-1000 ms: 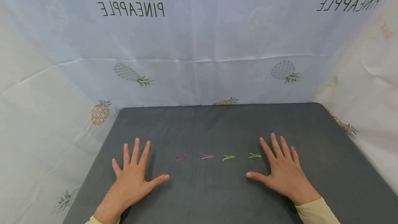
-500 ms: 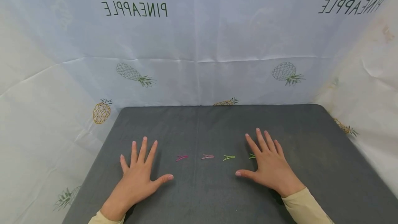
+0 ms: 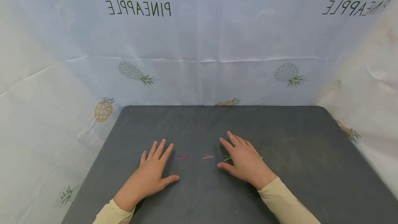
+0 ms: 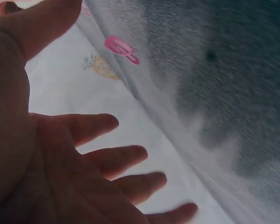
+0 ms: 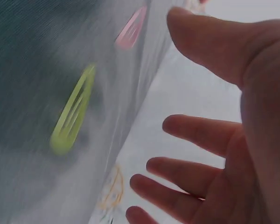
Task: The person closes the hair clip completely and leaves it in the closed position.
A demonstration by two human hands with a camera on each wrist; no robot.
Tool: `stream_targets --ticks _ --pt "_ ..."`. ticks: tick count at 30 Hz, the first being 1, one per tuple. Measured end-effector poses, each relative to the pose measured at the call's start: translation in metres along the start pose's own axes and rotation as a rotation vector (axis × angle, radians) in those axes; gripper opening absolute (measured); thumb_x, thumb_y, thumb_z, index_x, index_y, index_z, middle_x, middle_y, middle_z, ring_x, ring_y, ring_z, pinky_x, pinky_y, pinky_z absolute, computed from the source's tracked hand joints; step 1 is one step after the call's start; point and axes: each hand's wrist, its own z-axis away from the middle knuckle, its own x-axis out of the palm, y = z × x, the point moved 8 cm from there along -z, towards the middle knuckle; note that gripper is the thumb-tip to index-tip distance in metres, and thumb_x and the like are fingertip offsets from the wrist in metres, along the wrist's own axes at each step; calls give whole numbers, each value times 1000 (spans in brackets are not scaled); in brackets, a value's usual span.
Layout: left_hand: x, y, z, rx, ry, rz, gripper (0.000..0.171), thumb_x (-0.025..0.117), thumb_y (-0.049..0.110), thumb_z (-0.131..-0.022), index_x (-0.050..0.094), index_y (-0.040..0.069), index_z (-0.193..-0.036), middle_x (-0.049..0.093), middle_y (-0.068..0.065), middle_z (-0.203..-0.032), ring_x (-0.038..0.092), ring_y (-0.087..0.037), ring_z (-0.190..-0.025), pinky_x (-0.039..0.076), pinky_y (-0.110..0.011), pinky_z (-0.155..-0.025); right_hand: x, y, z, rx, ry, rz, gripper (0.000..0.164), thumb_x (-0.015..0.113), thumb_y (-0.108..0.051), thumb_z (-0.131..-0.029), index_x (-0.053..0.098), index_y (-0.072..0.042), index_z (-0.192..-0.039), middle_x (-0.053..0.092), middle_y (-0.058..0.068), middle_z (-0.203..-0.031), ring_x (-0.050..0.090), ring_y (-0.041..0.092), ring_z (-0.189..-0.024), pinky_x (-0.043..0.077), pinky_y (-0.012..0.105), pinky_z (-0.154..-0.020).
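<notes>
A row of small snap hair clips lies on the dark grey table. The magenta clip (image 3: 182, 157) is just right of my left hand (image 3: 149, 174), whose fingers are spread above the table and hold nothing. In the left wrist view the magenta clip (image 4: 122, 49) appears beyond the thumb. My right hand (image 3: 248, 161) hovers over the right part of the row, fingers extended and holding nothing. A green clip (image 3: 227, 158) shows between its thumb and index finger, and another green clip is almost wholly hidden beneath it. Between the hands lies a pale pink clip (image 3: 208, 156).
The table (image 3: 199, 123) has rounded far corners. A white curtain (image 3: 199, 37) printed with pineapples hangs behind it and along both sides.
My right hand has swept left from beside the row to above the green clips. My left hand has moved right, nearer the magenta clip. The clips have stayed put.
</notes>
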Motion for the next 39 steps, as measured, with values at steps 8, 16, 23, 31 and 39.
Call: stream_targets --ticks 8,16,23,31,39 --pt "-2 14 -10 52 29 -39 91 83 47 -95 42 9 -167 38 -24 -172 45 -48 -155 41 -65 -122 13 -44 -32 -117 -19 -23 73 79 -55 -96 61 -14 -154 57 17 -161 59 37 -144 51 60 -114" --pt "-1 20 -17 87 64 -78 80 84 45 -95 55 6 -158 56 -22 -160 66 -43 -136 56 -58 -108 25 -78 -52 -204 -41 4 65 77 -55 -98 68 -12 -146 67 12 -149 65 32 -137 55 54 -111" --pt "-3 23 -25 99 77 -75 66 83 40 -97 64 4 -149 65 -19 -151 72 -38 -126 61 -54 -100 30 -94 -65 -252 -23 24 54 76 -52 -100 74 -13 -137 75 5 -134 71 26 -123 59 47 -105" --pt "-3 20 -30 90 85 -72 57 81 39 -98 70 5 -142 69 -18 -147 76 -37 -119 63 -53 -95 35 -108 -75 -293 -21 26 43 78 -47 -99 78 -16 -129 78 1 -121 72 22 -108 61 43 -96" --pt "-4 24 -36 153 134 -89 24 83 35 -96 77 17 -112 77 2 -102 73 -18 -83 59 -37 -71 41 -115 -81 -321 30 77 24 76 -37 -102 83 -18 -115 80 1 -110 74 21 -98 62 41 -86"
